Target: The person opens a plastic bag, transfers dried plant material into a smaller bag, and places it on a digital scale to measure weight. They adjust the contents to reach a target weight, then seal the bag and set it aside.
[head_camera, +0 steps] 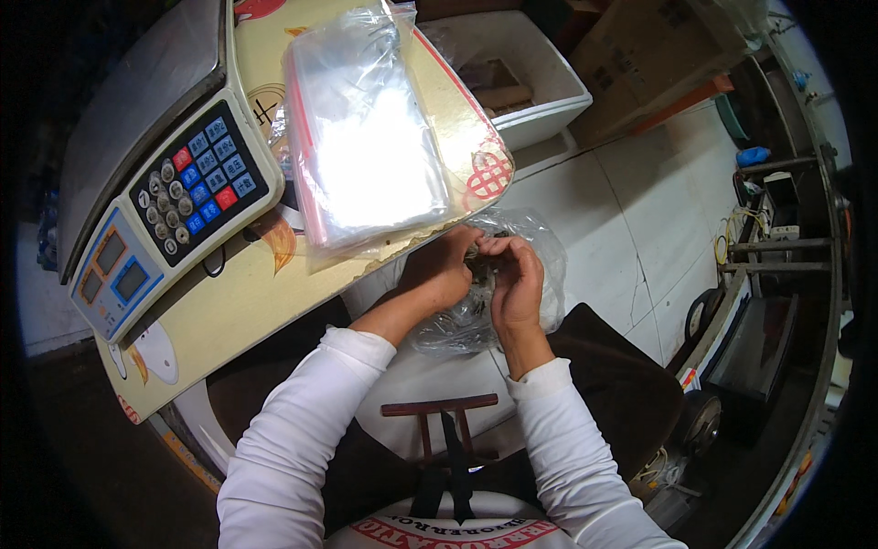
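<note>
My left hand point(449, 269) and my right hand point(516, 281) meet at the fingertips over a clear plastic bag point(535, 230), just past the table's near edge. The bag is crumpled and spreads around and below both hands. Between my palms, some small brownish-grey pieces point(480, 274) show, too small and shaded to name. My right fingers curl inward with the thumb toward the left hand. The left fingers bend away from view, so whether either hand pinches something is hidden.
A yellow patterned table point(329, 291) bears a digital weighing scale point(185, 185) and a stack of clear zip bags point(370, 137) with glare. Behind stand a white foam box point(549, 113) and a cardboard box point(645, 62). A metal rack point(782, 245) with cables lines the right.
</note>
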Demonstrator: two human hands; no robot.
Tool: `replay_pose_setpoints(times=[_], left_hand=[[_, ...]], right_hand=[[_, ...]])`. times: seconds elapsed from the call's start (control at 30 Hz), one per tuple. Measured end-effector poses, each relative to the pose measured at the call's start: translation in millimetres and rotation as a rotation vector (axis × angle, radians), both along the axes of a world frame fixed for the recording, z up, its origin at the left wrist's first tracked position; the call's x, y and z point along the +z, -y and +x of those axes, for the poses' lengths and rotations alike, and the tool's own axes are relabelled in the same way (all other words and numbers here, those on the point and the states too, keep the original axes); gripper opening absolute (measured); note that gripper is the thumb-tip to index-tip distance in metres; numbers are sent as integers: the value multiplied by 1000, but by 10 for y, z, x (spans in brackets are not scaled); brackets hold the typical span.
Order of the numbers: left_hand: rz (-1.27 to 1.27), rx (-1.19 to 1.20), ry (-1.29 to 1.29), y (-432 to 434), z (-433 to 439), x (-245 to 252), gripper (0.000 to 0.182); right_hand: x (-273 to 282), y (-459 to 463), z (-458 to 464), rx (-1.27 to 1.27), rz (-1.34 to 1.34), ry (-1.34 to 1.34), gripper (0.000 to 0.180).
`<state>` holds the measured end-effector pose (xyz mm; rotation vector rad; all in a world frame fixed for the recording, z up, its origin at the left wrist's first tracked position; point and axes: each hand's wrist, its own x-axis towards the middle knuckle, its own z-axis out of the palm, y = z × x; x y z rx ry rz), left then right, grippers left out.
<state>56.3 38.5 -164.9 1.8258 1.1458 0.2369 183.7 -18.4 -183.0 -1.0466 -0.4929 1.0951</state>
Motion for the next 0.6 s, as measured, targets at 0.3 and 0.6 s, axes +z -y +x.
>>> replay_pose_setpoints(times=[0.3, 0.6], left_hand=[[56, -54, -32, 7, -65, -51, 55], [-227, 182, 87, 31, -167, 172, 57]], right_hand=[[-176, 187, 300, -42, -162, 117, 25], [-1915, 26, 592, 271, -990, 821, 44]])
